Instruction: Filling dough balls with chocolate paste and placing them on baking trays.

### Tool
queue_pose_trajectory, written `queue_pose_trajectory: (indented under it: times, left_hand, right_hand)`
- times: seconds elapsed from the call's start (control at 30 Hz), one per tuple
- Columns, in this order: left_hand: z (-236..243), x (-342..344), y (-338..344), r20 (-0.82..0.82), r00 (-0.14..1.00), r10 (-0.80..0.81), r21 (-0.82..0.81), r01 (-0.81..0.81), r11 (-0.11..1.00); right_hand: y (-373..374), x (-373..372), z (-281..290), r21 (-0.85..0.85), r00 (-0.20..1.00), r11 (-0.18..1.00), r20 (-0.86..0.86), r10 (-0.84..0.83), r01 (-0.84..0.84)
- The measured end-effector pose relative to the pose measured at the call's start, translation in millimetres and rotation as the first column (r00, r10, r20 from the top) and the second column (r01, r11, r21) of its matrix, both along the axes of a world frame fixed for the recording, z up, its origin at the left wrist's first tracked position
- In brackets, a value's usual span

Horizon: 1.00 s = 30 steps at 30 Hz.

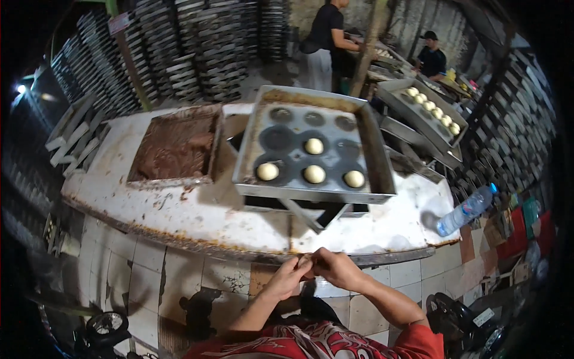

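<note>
I've got both hands at lower centre, just off the table's [221,232] near edge. Left hand [287,277] and right hand [339,270] meet, fingers curled in a pinch; I can't tell what, if anything, sits between the fingertips. Nearest ware: metal tray [317,193] at centre, with four pale dough balls [314,174], three along its near row and one behind the middle one. Rest of its base shows dark round marks. Brown paste [173,152] in a shallow tray [219,146], left of centre. Water bottle [466,210] lies tilted, right of frame. Second dough tray [440,136] upper right; two co-workers beyond.
</note>
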<state>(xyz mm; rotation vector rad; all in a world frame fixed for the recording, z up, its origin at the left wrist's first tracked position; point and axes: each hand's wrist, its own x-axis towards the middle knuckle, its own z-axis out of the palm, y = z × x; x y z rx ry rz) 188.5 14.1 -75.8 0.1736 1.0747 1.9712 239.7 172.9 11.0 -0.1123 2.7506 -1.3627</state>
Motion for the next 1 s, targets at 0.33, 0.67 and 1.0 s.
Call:
queue_pose_trajectory:
  times: [0.33, 0.67, 1.0]
  left_hand:
    - [-33, 24, 291, -0.864, 0.241, -0.442, -0.493, -0.227, 0.84]
    - [-21, 53, 130, -0.656, 0.748, -0.104, -0.528, -0.356, 0.771]
    - [-15, 18, 93, -0.425, 0.843, -0.329, -0.27, 0.229, 0.935]
  right_hand:
    - [255, 70, -84, -0.063, 0.515, 0.587, -0.41, -0.753, 0.807]
    - [300, 72, -143, 0.36, 0.913, 0.917, -0.409, -0.011, 0.173]
    - [222, 40, -133, 0.62, 0.927, 0.689, -0.242, -0.286, 0.375]
